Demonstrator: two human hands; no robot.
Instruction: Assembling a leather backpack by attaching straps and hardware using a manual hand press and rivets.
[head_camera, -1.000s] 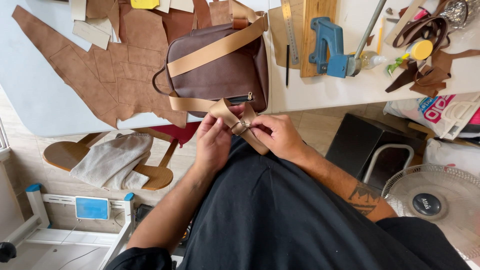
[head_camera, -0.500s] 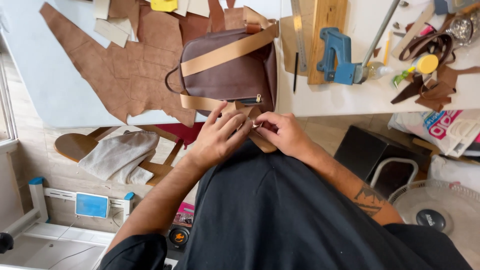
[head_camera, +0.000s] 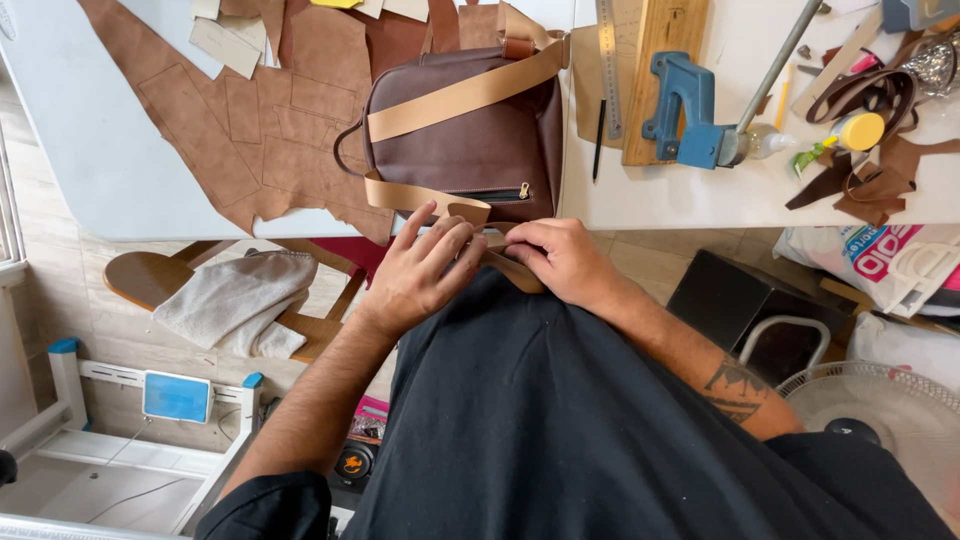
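The brown bag (head_camera: 470, 135) lies flat at the near edge of the white desk (head_camera: 720, 195), its front zip closed, so what it holds cannot be told. A tan strap (head_camera: 465, 95) crosses its face on a slant and loops off the lower edge toward me. My left hand (head_camera: 420, 275) and right hand (head_camera: 560, 260) meet just below the desk edge, against my black shirt (head_camera: 560, 420); the fingers of both are pinched together on the strap's free end, the left fingers (head_camera: 455, 240) lying over it. Left of the bag, cut sheets of brown leather (head_camera: 250, 130) spread over the desk. To its right lie a steel ruler (head_camera: 610, 60), a wooden board (head_camera: 665, 70), a blue tool (head_camera: 685, 105) and dark leather scraps (head_camera: 860, 180). Below the desk, a grey cloth (head_camera: 235, 300) rests on a wooden stool (head_camera: 150, 280) over a tiled floor (head_camera: 60, 250); a white fan (head_camera: 880, 400) stands at right.
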